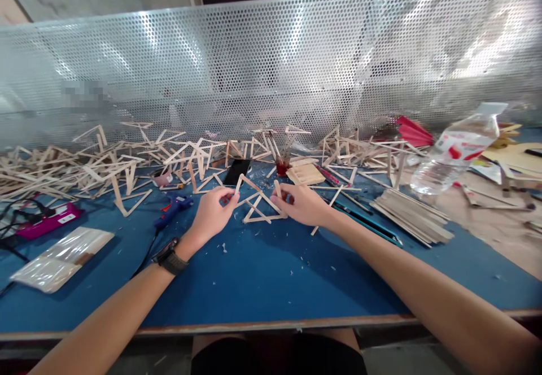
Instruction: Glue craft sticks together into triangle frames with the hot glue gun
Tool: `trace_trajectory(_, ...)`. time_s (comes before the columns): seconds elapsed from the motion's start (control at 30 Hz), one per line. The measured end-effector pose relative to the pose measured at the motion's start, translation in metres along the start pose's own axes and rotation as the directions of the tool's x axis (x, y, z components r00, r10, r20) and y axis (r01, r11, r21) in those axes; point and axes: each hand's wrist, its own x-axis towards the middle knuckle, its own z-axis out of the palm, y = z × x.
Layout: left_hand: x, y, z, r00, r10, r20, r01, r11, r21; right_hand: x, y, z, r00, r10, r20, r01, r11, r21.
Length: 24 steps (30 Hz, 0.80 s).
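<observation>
Between my hands is an angular frame of joined wooden craft sticks, held low over the blue table mat. My left hand pinches the stick at the frame's left end between thumb and fingertips. On the other side, my right hand is closed on a short upright stick at the right end. Several crossing sticks form a triangle just below; I cannot tell whether all of them are joined to the held part. A black watch is on my left wrist.
A blue glue gun and black phone lie left of centre. Stick frames pile along the perforated metal screen. To the right are loose sticks and a plastic bottle; a pink power strip sits left.
</observation>
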Motion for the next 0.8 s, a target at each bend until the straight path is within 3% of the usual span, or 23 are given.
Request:
trace_trajectory(0.4, 0.001, 0.019, -0.009, 0.955, 0.272, -0.121, -0.273, 0.962, 0.012, -0.008, -0.019, 0.012, 0.985, -0.089, 0.145, 0.056, 0.975, 0.216)
trace_trajectory(0.6, 0.001, 0.021, -0.012, 0.872, 0.412, -0.264, -0.409, 0.910, 0.069, -0.011, -0.022, 0.011, 0.970, -0.117, 0.214, 0.024, 0.919, 0.394)
trace_trajectory(0.7, 0.000, 0.022, -0.013, 0.845, 0.458, -0.277, -0.450, 0.888, 0.096, -0.011, -0.023, 0.016, 0.965, -0.119, 0.232, 0.020, 0.921, 0.389)
trace_trajectory(0.8, -0.002, 0.024, -0.013, 0.832, 0.498, -0.246, -0.491, 0.866, 0.095, -0.009, -0.023, 0.025, 0.984, -0.076, 0.161, 0.024, 0.953, 0.301)
